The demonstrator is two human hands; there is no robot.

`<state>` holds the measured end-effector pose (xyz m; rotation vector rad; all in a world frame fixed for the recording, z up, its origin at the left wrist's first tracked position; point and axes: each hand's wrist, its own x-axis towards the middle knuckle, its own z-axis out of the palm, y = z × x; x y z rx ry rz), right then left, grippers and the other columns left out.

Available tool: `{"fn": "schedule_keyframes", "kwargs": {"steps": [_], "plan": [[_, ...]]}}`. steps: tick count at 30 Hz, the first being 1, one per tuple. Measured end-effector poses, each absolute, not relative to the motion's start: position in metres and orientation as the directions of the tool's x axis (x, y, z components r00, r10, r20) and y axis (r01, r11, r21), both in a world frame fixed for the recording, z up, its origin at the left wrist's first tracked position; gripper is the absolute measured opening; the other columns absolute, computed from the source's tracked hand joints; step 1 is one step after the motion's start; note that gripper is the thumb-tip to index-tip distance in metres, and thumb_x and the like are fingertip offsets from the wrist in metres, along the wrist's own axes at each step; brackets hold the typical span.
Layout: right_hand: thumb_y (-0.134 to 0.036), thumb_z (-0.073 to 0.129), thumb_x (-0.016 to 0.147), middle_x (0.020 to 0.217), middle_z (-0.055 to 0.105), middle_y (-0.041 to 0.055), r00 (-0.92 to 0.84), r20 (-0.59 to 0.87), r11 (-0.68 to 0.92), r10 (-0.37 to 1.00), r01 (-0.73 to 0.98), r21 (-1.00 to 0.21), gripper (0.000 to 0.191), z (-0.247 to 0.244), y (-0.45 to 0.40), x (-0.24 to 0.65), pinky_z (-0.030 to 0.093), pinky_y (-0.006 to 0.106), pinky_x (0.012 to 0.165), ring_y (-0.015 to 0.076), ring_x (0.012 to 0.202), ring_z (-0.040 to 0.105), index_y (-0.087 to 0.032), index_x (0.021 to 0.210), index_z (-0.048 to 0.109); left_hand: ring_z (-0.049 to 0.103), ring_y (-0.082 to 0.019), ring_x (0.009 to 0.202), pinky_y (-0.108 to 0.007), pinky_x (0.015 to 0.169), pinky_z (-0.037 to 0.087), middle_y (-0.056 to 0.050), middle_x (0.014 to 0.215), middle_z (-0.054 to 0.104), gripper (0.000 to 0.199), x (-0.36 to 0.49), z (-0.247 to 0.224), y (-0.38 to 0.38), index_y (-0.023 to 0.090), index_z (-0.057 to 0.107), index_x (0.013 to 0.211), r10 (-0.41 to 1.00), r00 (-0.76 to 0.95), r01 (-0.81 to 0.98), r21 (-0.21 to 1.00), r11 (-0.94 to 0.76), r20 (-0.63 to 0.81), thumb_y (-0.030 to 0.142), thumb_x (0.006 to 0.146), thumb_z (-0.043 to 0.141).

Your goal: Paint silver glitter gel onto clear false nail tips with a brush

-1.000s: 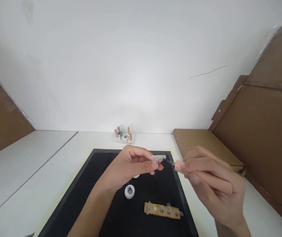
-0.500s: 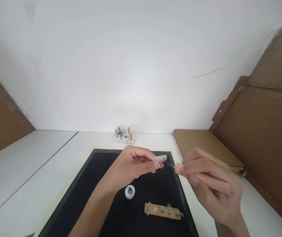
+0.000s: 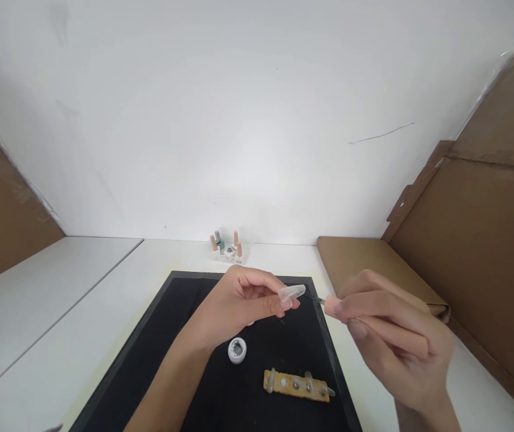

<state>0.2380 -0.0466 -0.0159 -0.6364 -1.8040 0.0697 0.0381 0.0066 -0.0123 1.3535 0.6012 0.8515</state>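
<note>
Between its thumb and fingers, my left hand (image 3: 250, 297) pinches a clear, whitish false nail tip (image 3: 293, 292) pointing right. My right hand (image 3: 394, 333) is closed round the peach handle of a nail polish brush (image 3: 332, 305). The brush's dark, thin end points left at the tip's free end; I cannot tell whether they touch. Below my left hand an open white jar (image 3: 237, 350) with grey, glittery contents stands on the black mat (image 3: 149, 372). Nearer me lies a yellowish strip (image 3: 299, 385) bearing several clear nail tips.
At the back, a clear holder (image 3: 228, 258) carries several small bottles with peach and grey caps. A flat cardboard box (image 3: 364, 261) lies at the back right. Cardboard panels (image 3: 481, 240) stand at both sides, before a white wall (image 3: 257, 120).
My right hand and the brush have shifted slightly right, drawing back from the nail tip. My left hand holds the nail tip in nearly the same place.
</note>
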Motion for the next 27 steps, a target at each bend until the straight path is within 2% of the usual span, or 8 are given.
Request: {"fn": "schedule_keyframes", "kwargs": {"steps": [4,11,16,21,27], "plan": [[-0.002,0.054,0.078,0.071,0.061,0.0013,-0.246,0.868,0.883,0.431,0.316,-0.348,0.028,-0.012,-0.048,0.234,0.044,0.025,0.045,0.0124,0.057,0.055,-0.019,0.096,0.066,0.060,-0.009,0.059,-0.020,0.060,0.048,0.000,0.063,0.071,0.008,0.039,-0.011,0.008,0.016,0.078,0.067,0.804,0.586,-0.186,0.983,0.010,0.103,0.020,0.071,0.082],[-0.001,0.053,0.079,0.066,0.059,0.0010,-0.215,0.866,0.852,0.451,0.392,-0.346,0.023,-0.014,-0.044,0.236,0.042,0.025,0.044,0.0122,0.054,0.053,-0.019,0.088,0.063,0.062,-0.012,0.064,-0.022,0.064,0.049,-0.002,0.065,0.072,0.011,0.040,-0.013,0.008,0.016,0.077,0.064,0.804,0.587,-0.161,0.987,0.003,0.094,0.020,0.074,0.080],[-0.001,0.053,0.079,0.067,0.062,0.0017,-0.205,0.882,0.867,0.424,0.375,-0.330,0.026,-0.015,-0.046,0.236,0.041,0.026,0.044,0.0136,0.056,0.053,-0.020,0.092,0.064,0.064,-0.014,0.067,-0.023,0.063,0.048,-0.002,0.064,0.072,0.010,0.038,-0.014,0.009,0.017,0.077,0.067,0.807,0.584,-0.124,0.992,-0.026,0.095,0.023,0.074,0.080],[-0.002,0.054,0.080,0.070,0.063,0.0016,-0.232,0.868,0.865,0.439,0.369,-0.340,0.027,-0.013,-0.048,0.232,0.044,0.026,0.045,0.0135,0.057,0.055,-0.021,0.096,0.065,0.061,-0.012,0.059,-0.023,0.058,0.045,-0.002,0.062,0.071,0.015,0.037,-0.014,0.010,0.016,0.076,0.063,0.804,0.586,-0.135,0.991,-0.025,0.100,0.026,0.073,0.081],[0.000,0.055,0.081,0.070,0.064,0.0004,-0.162,0.861,0.830,0.482,0.399,-0.390,0.026,-0.017,-0.049,0.238,0.043,0.027,0.048,0.0131,0.058,0.052,-0.021,0.094,0.065,0.064,-0.010,0.060,-0.021,0.062,0.051,-0.004,0.074,0.078,0.008,0.031,-0.016,0.011,0.017,0.080,0.075,0.784,0.615,-0.183,0.982,0.040,0.083,0.025,0.075,0.081]]}}
